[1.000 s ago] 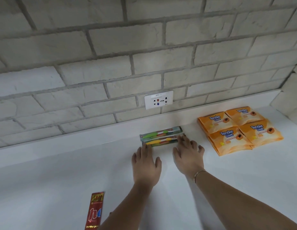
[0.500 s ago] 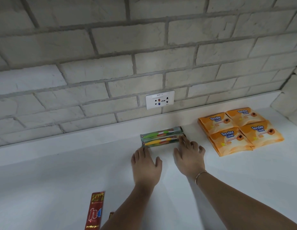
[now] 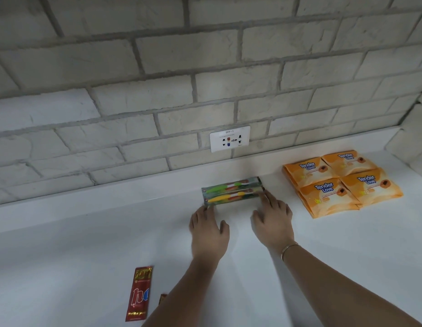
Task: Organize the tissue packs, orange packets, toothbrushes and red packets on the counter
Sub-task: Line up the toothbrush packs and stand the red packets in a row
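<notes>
Two packaged toothbrushes [image 3: 232,191], one green and one yellow, lie side by side against the raised back ledge of the white counter [image 3: 346,244]. My left hand [image 3: 208,228] lies flat with its fingertips at the packs' left end. My right hand [image 3: 272,214] lies flat too, fingertips touching their right end. Several orange "Tender Love" tissue packs [image 3: 342,181] form a neat block to the right. A red packet [image 3: 139,293] lies near the front left, and the corner of a second packet [image 3: 162,298] peeks out beside my left forearm.
A brick wall rises behind the ledge, with a white socket plate [image 3: 230,138] above the toothbrushes. A brick corner [image 3: 410,147] juts in at the far right beside the tissue packs.
Both hands have stayed at the toothbrush packs with straight fingers; they and the packs have barely shifted. The view has only drifted slightly.
</notes>
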